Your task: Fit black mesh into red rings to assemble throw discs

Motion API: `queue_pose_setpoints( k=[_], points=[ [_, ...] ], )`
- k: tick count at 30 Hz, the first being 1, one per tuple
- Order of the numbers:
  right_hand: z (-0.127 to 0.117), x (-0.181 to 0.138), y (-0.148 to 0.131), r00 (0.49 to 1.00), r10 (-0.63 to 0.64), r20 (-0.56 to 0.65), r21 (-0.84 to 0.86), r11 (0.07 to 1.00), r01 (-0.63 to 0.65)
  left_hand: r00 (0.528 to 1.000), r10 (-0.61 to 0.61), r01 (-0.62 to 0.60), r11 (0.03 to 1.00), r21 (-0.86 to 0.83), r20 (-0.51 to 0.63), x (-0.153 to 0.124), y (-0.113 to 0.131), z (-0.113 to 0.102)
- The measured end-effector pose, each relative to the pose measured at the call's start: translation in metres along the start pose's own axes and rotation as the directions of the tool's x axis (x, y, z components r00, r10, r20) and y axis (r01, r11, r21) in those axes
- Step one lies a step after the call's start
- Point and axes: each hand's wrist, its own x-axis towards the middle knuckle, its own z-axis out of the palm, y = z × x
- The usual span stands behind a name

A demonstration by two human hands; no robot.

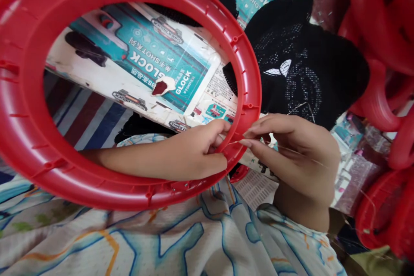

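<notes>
A large red plastic ring [249,77] with ribs and small posts on its inner face is held up before me. My left hand [200,148] reaches through the ring's opening, its fingers wrapped round the rim at the lower right. Close by, my right hand [300,151] pinches a thin wire or thread [237,141] between thumb and forefinger, against the same part of the rim. A fine strand of it runs back past the right hand. The fingertips of the left hand are partly hidden behind the rim.
Behind the ring lies a printed "GLOCK" cardboard box [161,60]. Black mesh cloth with a white pattern [291,56] rests on the far side. More red plastic rings [381,207] are piled at the right. A striped sheet [87,112] shows through the ring.
</notes>
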Motion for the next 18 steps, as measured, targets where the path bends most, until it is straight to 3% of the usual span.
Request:
queue_pose_setpoints(
  k=[6,10,15,18],
  points=[
    [0.006,0.001,0.000,0.986,0.033,-0.161,-0.107,0.993,-0.050,1.000,-0.003,0.002,0.999,0.053,0.010,-0.002,-0.001,0.001],
    [0.011,0.003,-0.002,0.986,0.067,-0.153,-0.192,0.977,-0.096,0.999,-0.029,0.029,1.000,0.008,0.016,-0.003,-0.003,0.003],
    [0.008,0.002,0.003,0.989,0.107,-0.099,-0.043,0.993,-0.112,0.996,0.070,-0.061,0.982,-0.179,0.046,-0.002,-0.008,0.001],
    [0.008,0.003,0.004,0.987,0.151,-0.057,0.042,0.988,-0.149,0.997,0.050,-0.036,0.972,-0.231,0.052,-0.001,-0.006,0.000]
  ],
)
